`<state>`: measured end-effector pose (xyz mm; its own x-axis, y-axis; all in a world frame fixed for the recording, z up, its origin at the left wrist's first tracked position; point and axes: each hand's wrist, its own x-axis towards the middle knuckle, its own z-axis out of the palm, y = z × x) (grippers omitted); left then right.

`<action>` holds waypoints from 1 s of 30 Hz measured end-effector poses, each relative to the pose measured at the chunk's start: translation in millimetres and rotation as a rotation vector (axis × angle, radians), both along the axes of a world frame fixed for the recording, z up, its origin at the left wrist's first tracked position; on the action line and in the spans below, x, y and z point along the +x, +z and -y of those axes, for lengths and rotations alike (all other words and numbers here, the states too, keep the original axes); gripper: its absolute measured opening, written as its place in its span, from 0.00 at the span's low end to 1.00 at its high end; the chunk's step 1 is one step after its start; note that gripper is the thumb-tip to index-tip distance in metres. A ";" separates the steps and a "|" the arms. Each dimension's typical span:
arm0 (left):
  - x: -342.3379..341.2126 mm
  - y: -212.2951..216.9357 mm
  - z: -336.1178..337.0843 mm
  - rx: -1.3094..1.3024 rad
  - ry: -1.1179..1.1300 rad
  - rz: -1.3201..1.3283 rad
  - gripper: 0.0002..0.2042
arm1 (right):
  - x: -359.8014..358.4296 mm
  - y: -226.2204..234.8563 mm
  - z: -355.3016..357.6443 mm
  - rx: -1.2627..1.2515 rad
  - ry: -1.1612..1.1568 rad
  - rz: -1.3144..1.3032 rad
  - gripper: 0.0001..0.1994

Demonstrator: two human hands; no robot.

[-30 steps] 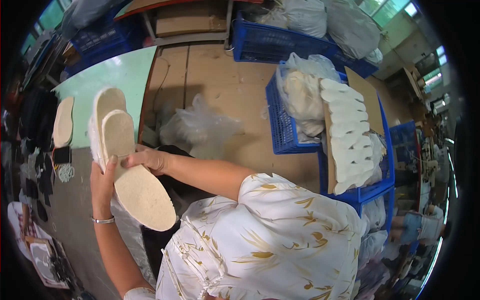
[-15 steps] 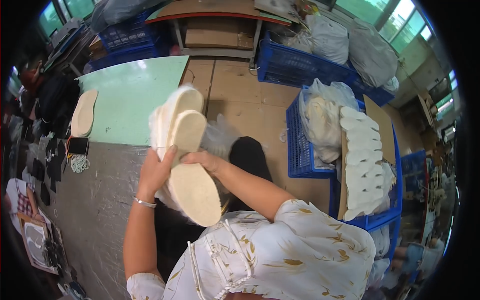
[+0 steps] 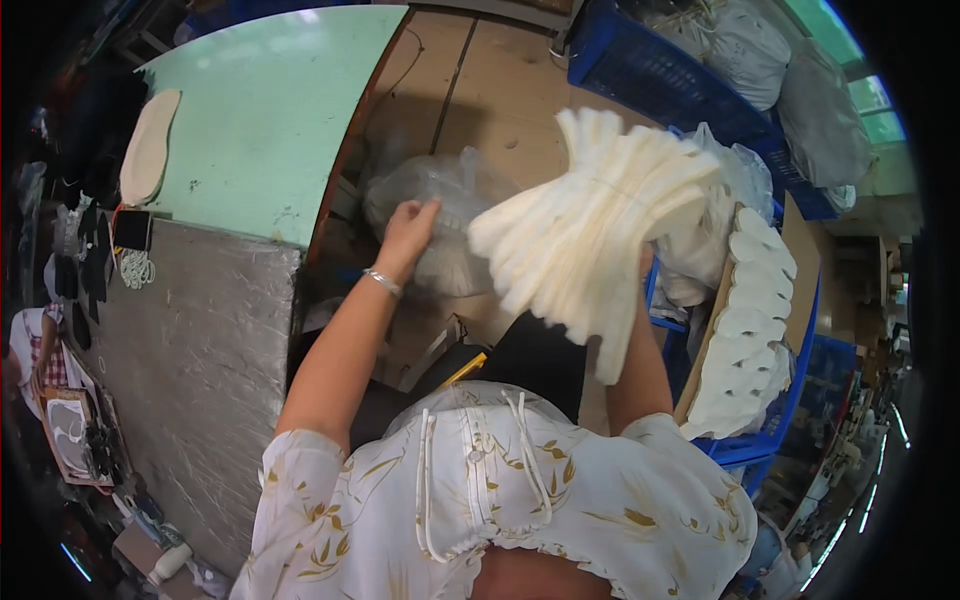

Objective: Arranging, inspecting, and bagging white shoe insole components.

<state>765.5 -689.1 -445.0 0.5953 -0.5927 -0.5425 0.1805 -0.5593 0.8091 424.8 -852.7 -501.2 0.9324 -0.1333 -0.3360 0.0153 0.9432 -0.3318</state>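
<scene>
A thick bundle of cream fleece insoles [image 3: 590,220] is fanned out in front of me, right of the middle. My right hand [image 3: 645,262] grips it from the right, mostly hidden behind the insoles. My left hand [image 3: 408,232] is apart from the bundle, to its left, with the fingers curled in. Whether anything is between those fingers is hidden. Just beyond and below that hand, a clear plastic bag [image 3: 450,205] lies on the floor with pale things in it.
At left are a pale green board [image 3: 260,120] with a single insole [image 3: 150,148], and a grey covered table [image 3: 200,330]. A phone [image 3: 132,230] lies by white cord [image 3: 137,268]. At right, white insole pieces [image 3: 750,320] rest on cardboard over blue crates [image 3: 803,350].
The insole bundle has gone from the left over to the right and spread into a fan. My left hand has let go of it and moved right, near the plastic bag. The view has shifted.
</scene>
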 end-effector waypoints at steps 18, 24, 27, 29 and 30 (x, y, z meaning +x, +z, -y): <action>-59.1 -246.3 167.5 0.886 0.108 0.222 0.59 | 38.9 -161.1 164.1 0.193 0.164 -0.428 0.24; -82.0 -320.3 90.6 1.016 -0.178 0.368 0.23 | 83.0 -145.4 222.1 0.082 0.210 -0.493 0.24; -80.5 -271.7 80.2 0.785 0.160 0.270 0.12 | 116.8 -110.0 256.4 0.124 0.214 -0.452 0.21; -64.9 -258.5 22.5 0.568 0.497 0.167 0.10 | 125.4 -146.6 247.7 -0.207 0.729 -0.548 0.25; -59.0 -247.8 -8.6 0.462 0.652 0.221 0.10 | 169.3 -128.7 235.1 -0.079 0.854 -0.499 0.26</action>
